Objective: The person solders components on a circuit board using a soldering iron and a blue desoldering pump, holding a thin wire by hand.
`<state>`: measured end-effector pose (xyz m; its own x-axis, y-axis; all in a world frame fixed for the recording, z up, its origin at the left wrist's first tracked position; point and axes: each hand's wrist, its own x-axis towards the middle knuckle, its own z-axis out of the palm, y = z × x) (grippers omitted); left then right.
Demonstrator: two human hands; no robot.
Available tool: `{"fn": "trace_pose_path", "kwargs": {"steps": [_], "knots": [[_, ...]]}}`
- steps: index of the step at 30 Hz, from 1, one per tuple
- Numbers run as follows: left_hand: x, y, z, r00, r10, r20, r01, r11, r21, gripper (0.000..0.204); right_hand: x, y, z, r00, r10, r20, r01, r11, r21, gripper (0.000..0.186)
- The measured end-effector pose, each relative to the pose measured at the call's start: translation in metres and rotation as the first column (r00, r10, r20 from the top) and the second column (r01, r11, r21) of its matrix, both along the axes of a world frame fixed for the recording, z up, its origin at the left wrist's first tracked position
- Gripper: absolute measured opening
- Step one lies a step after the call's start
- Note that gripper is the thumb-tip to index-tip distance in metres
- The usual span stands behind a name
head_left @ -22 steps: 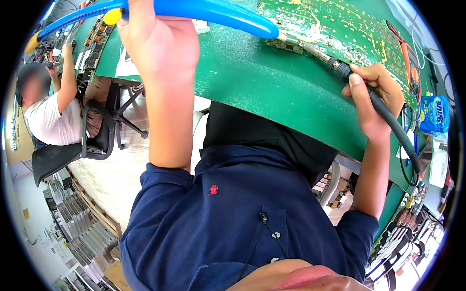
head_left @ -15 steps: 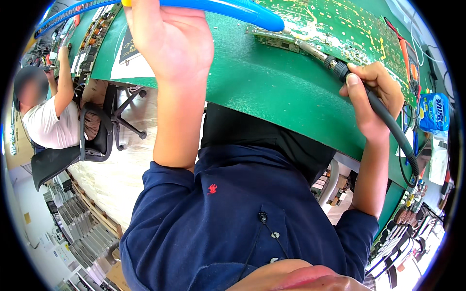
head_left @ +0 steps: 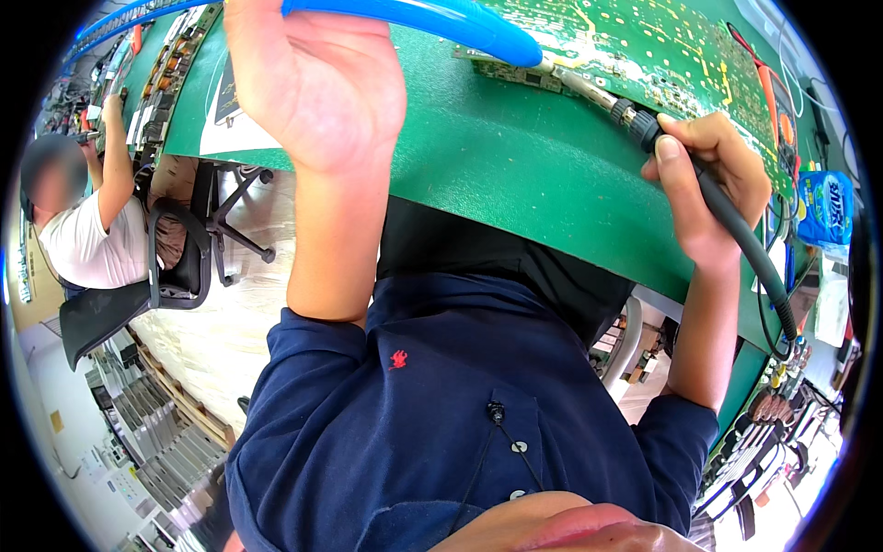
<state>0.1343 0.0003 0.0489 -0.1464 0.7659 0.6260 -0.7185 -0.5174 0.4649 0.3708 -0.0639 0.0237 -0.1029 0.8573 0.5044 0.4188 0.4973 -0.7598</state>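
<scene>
My left hand (head_left: 326, 101) is raised at the top, palm toward me, closed around a long blue solder sucker (head_left: 441, 23). Its fingertips are cut off by the upper edge. The sucker's pale nozzle points right and down, meeting the tip of a soldering iron (head_left: 598, 95) at the near edge of a large green circuit board (head_left: 644, 46). Whether nozzle and tip actually touch is too small to tell. In a pen-like grip, my right hand (head_left: 713, 179) holds the iron by its dark handle, its cable running down beside my forearm.
A green mat (head_left: 497, 156) covers the bench. White paper (head_left: 235, 136) lies left; a red-and-dark meter (head_left: 780, 115) and a blue packet (head_left: 823, 210) stand right. Further left a person (head_left: 97, 225) sits on a black chair (head_left: 179, 258) by rows of boards.
The solder sucker has shifted slightly right and down at its nozzle, and its yellow part has gone out of sight. My right hand keeps its grip, almost still. The view has turned a little.
</scene>
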Motion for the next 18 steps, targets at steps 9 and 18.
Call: {"fn": "trace_pose_path", "kwargs": {"steps": [9,18], "knots": [[0.014,-0.007,0.010,0.997,0.061,-0.038,-0.062,0.998,-0.031,0.024,0.001,0.000,0.000,1.000,-0.001,0.010,0.001,1.000,0.000,0.005],[0.015,0.008,0.007,0.995,0.097,-0.034,-0.097,0.995,-0.003,0.024,0.001,0.000,0.001,1.000,-0.002,-0.015,0.001,0.999,-0.040,0.005]]}}
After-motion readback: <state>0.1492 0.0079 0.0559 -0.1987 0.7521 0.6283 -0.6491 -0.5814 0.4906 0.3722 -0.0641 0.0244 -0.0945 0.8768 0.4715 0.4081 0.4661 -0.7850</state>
